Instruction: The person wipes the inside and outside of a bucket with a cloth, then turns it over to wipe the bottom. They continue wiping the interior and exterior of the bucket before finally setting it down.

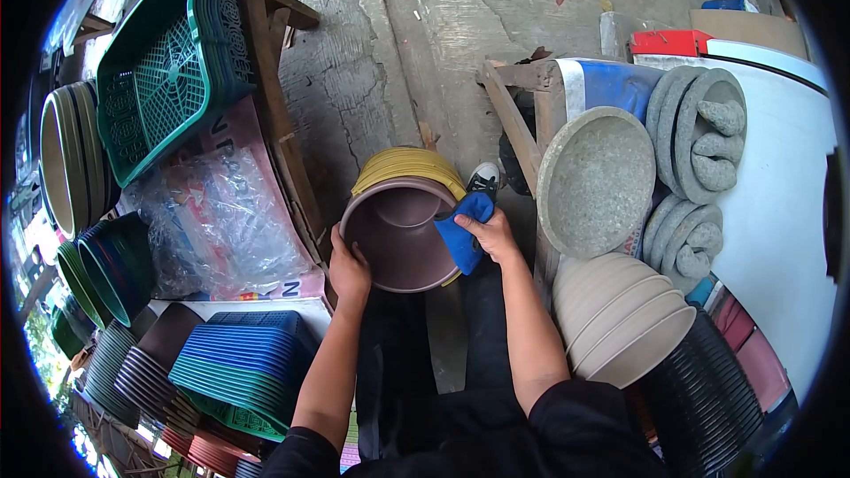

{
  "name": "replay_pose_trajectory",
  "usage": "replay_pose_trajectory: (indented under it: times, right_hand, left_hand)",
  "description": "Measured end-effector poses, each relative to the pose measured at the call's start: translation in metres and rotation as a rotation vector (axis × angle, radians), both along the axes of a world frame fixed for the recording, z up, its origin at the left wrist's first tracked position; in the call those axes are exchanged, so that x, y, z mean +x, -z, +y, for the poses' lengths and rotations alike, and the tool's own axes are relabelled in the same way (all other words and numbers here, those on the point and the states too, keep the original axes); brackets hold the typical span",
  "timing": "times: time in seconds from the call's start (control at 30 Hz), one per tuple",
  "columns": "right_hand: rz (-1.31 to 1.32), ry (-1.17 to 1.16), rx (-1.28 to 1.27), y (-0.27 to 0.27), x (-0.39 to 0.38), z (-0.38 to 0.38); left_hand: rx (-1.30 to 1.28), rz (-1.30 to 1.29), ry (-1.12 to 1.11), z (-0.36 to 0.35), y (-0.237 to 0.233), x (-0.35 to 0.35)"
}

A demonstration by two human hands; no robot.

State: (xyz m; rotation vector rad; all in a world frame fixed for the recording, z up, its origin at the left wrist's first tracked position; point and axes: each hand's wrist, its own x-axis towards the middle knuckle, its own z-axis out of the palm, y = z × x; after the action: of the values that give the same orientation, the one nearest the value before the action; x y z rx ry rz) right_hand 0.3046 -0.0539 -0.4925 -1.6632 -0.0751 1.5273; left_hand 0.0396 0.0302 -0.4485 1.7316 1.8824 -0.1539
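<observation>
A brownish-mauve plastic basin (398, 243) is tilted toward me above my legs, its hollow inside showing. My left hand (351, 267) grips its left rim, the thumb over the edge and the other fingers hidden behind. In my right hand (491, 235) is a blue cloth (467, 226), bunched over the basin's right rim. Yellow basins (407, 164) show just behind the mauve one, close against it. How they are supported is hidden.
Left, a wooden-edged table bears green baskets (173, 71), clear plastic wrap (226, 226) and blue-green baskets (243, 363). Right, stone mortars (598, 181), pestles (719, 146) and beige bowls (615, 314) stand near a white surface (784, 177). Cracked concrete floor (354, 62) lies ahead.
</observation>
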Motion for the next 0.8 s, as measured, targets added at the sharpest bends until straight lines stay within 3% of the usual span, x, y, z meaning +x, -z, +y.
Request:
replay_pose_trajectory:
  times: [0.27,0.37,0.43,0.57,0.8]
  right_hand:
    - [-0.099,-0.053,-0.013,-0.001,-0.001,-0.002]
    - [-0.287,-0.162,-0.086,-0.009,-0.007,-0.011]
    - [-0.096,0.079,-0.157,-0.015,-0.02,-0.018]
    - [-0.035,0.167,-0.246,-0.035,-0.03,-0.024]
    - [0.067,0.019,-0.091,-0.017,0.001,-0.014]
  left_hand:
    - [-0.043,0.007,0.014,0.003,-0.003,-0.001]
    - [-0.109,0.032,0.024,0.008,-0.01,0.0]
    - [-0.077,0.015,0.031,0.004,-0.005,-0.004]
    - [-0.051,-0.017,0.036,0.004,-0.002,-0.005]
    - [-0.108,0.0,0.033,0.012,-0.011,0.0]
